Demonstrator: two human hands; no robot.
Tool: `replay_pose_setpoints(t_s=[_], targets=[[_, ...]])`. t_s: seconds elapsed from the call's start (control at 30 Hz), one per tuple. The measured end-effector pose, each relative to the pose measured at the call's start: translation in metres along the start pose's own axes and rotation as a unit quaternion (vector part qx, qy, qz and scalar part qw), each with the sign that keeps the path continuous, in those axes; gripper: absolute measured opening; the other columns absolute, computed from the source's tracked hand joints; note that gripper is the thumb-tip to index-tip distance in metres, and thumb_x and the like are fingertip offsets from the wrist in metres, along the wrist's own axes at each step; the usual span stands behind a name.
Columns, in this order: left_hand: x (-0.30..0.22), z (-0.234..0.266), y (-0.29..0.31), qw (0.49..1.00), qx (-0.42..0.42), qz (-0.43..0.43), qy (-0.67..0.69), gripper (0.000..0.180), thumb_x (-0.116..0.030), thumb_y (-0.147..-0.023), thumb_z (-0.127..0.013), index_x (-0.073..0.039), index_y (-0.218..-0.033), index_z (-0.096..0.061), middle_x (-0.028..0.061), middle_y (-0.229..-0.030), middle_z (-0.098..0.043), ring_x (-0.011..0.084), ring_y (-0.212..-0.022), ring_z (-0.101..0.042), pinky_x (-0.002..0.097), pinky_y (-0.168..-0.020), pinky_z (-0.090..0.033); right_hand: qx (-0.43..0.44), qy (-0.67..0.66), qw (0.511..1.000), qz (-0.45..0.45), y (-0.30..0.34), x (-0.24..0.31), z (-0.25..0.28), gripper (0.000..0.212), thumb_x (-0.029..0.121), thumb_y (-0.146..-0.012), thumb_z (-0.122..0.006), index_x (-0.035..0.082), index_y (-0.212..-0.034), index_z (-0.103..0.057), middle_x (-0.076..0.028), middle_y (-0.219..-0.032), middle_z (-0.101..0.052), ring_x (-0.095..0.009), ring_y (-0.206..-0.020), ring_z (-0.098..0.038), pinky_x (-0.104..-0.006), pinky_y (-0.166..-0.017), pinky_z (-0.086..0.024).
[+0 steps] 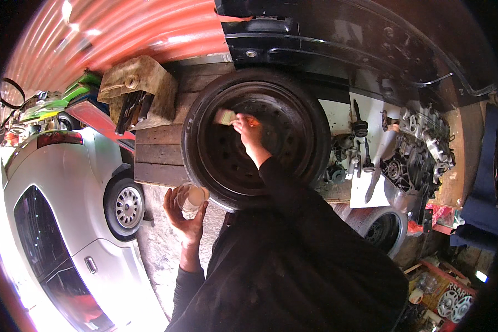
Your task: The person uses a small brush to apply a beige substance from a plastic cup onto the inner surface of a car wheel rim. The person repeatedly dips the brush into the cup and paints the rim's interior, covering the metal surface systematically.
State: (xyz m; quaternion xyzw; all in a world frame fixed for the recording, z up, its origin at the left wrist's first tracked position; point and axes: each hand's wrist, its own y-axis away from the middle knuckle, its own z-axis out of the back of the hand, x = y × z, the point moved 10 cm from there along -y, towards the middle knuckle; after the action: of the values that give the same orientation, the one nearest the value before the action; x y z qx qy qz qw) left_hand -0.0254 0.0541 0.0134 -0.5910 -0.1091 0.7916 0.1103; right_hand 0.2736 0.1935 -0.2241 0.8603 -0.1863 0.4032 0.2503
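Observation:
A black car wheel (pixel 254 138) with a dark steel rim lies flat on wooden planks (pixel 157 149) in the middle of the view. My right hand (pixel 248 131) reaches onto the rim and grips a paintbrush (pixel 227 117) with an orange handle, its pale bristles touching the rim's upper left. My left hand (pixel 183 213) is held beside the tyre's lower left edge and cups a small clear plastic cup (pixel 191 197). Both arms are in black sleeves.
A white car (pixel 66 205) stands at the left. A dirty block with tools (pixel 135 91) sits at the planks' far end. Engine parts (pixel 420 149) and tools lie on a white sheet at the right. Another tyre (pixel 382 224) lies lower right.

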Motion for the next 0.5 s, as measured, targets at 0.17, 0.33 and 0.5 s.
replay_pose_setpoints(t_s=[0.17, 0.33, 0.5], targets=[[-0.008, -0.01, -0.004, 1.0, 0.012, -0.005, 0.012, 0.097, -0.003, -0.071, -0.09, -0.001, -0.148, -0.032, 0.0179, -0.135, -0.055, 0.0286, -0.124, -0.058, 0.0426, -0.11, -0.044, 0.012, -0.116, 0.983, 0.143, -0.005, 0.016, -0.007, 0.012, 0.015, -0.099, -0.067, 0.004, -0.1, -0.07, -0.003, -0.084, -0.071, -0.011, -0.079, -0.068, -0.0254, -0.068, -0.053], [-0.007, -0.013, 0.0, 1.0, 0.015, -0.013, 0.008, 0.096, -0.003, -0.071, -0.089, -0.001, -0.148, -0.032, 0.0181, -0.135, -0.055, 0.0289, -0.124, -0.058, 0.0426, -0.11, -0.044, 0.055, -0.027, 0.993, -0.103, 0.016, -0.003, -0.006, 0.011, 0.013, -0.095, -0.071, 0.005, -0.102, -0.069, -0.004, -0.087, -0.07, -0.013, -0.08, -0.068, -0.0271, -0.072, -0.056], [-0.011, -0.013, 0.0, 1.0, 0.028, -0.005, 0.001, 0.096, -0.003, -0.071, -0.089, -0.001, -0.148, -0.031, 0.0187, -0.136, -0.054, 0.0293, -0.124, -0.058, 0.0427, -0.11, -0.044, -0.125, -0.146, 0.981, 0.001, -0.024, 0.028, 0.04, 0.026, 0.023, -0.098, -0.068, 0.004, -0.114, -0.062, -0.011, -0.106, -0.068, -0.019, -0.086, -0.07, -0.0354, -0.084, -0.06]])
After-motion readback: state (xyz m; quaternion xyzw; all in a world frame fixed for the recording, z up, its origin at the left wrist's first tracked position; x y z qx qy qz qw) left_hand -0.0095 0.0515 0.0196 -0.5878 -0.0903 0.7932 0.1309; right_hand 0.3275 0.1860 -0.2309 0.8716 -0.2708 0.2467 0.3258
